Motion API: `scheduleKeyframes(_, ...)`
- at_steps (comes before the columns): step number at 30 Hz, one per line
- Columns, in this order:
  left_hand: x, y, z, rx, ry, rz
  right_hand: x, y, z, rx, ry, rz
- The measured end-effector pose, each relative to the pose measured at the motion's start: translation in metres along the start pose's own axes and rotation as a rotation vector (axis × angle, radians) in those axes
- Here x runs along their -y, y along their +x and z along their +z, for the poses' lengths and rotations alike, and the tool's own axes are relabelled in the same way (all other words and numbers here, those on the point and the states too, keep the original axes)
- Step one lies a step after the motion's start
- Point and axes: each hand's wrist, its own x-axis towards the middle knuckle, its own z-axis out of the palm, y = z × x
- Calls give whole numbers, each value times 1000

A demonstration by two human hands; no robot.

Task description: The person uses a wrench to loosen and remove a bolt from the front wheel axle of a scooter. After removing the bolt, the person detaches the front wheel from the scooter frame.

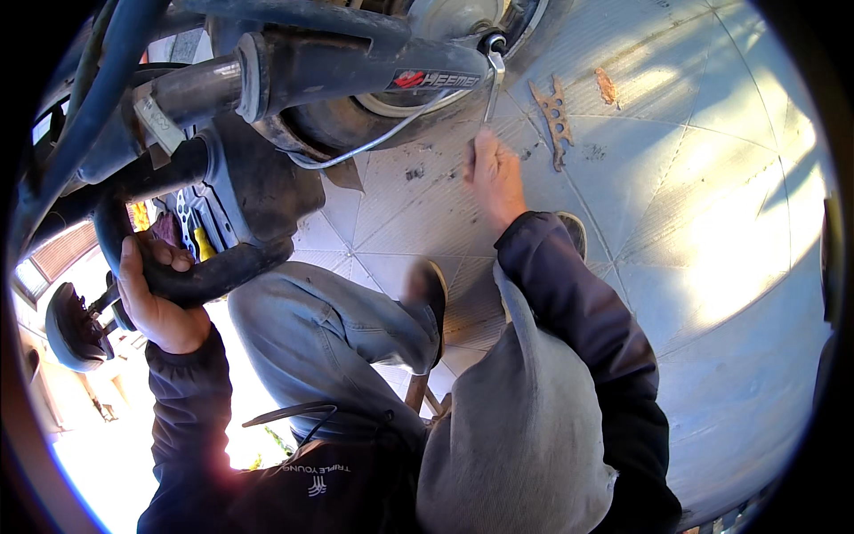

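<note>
A shiny metal wrench (pixel 494 84) is in my closed right hand (pixel 498 178), which grips its lower end. The wrench's head fits on a dark nut (pixel 495 43) at the wheel hub, by the end of a thick black fork leg (pixel 356 78). Behind the leg is a dark tyre (pixel 382 133), with a grey cable (pixel 374 147) curving past it. To the left, my left hand (pixel 165 303) is wrapped round a bent, thick black bar (pixel 227 271) on the vehicle's frame; the thumb and some fingertips show.
A rusty flat wrench with holes (pixel 555 120) lies on the tiled floor (pixel 676 187) right of the wheel, near a brown scrap (pixel 606 86). Tools, including a yellow-handled one (pixel 203 242), show behind the bar. A round mirror-like part (pixel 76 329) juts out at left.
</note>
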Motion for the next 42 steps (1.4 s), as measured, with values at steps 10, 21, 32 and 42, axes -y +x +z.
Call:
scheduleKeyframes(10, 1, 0, -5, -17, -19, -11, 83, 93, -131, -5, -1234, -620)
scheduleKeyframes(21, 1, 2, -9, 21, -31, -7, 5, 11, -27, 53, -527, -248)
scheduleKeyframes(32, 3, 1, -7, 8, -50, -29, -9, 31, -64, 59, -90, -195)
scheduleKeyframes(42, 6, 4, -8, -6, -49, 0, 31, 86, -121, -125, -1010, -440)
